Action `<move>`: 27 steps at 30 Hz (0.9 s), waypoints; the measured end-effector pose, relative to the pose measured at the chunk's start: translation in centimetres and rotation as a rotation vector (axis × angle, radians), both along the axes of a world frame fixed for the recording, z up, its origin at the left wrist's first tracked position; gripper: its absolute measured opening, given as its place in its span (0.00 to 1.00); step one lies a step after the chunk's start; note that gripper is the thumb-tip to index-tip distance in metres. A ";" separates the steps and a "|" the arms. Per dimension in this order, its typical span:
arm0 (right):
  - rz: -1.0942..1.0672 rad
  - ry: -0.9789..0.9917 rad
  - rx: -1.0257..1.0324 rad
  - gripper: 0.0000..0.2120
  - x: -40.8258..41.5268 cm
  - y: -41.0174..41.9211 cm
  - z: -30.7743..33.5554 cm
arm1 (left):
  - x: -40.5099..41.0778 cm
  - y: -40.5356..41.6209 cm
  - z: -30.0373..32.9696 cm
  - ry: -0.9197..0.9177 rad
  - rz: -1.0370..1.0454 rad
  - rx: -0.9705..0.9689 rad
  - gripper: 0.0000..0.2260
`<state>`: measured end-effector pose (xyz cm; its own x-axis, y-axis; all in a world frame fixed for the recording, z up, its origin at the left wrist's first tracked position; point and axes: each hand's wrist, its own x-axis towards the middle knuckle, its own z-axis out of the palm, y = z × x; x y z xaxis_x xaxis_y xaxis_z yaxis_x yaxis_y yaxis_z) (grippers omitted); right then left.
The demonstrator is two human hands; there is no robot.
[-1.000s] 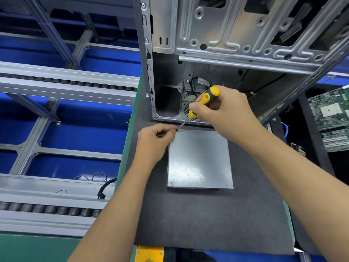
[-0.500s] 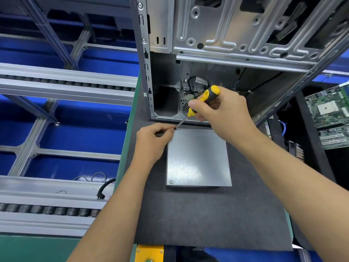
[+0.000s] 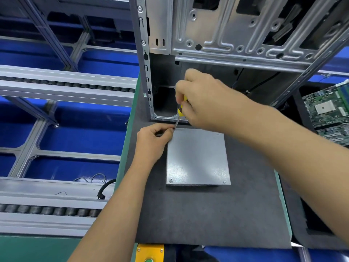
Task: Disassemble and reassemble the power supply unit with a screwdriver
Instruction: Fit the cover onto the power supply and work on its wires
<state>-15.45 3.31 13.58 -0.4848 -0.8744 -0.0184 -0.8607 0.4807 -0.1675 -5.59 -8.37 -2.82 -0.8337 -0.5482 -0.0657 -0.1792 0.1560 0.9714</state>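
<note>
Dark matting covers the counter (image 3: 207, 220), with an open metal computer chassis (image 3: 236, 35) standing just beyond both hands and a circuit board (image 3: 326, 108) off to the right. Power supply unit (image 3: 198, 157) lies flat just right of the left hand (image 3: 153, 140), which pinches at its far-left corner, apparently steadying a screw; right hand (image 3: 204, 103) is wrapped round the yellow-handled screwdriver (image 3: 180, 110), tip down at that corner. Two near-edge screws look seated, so judged mid-task: whether this corner screw is coming out or going in cannot be told, and the far-right corner remains unclear.
</note>
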 end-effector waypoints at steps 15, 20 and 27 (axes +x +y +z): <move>-0.093 0.175 0.390 0.17 -0.8 -2.5 1.5 | 0.9 0.7 -0.3 0.045 0.004 0.201 0.11; -0.003 0.027 0.440 0.06 -1.3 -2.2 2.0 | 0.9 0.8 -0.1 0.049 0.010 0.235 0.11; -0.094 0.019 0.456 0.16 -0.1 -3.0 2.0 | 0.9 1.1 0.4 0.024 0.025 0.222 0.09</move>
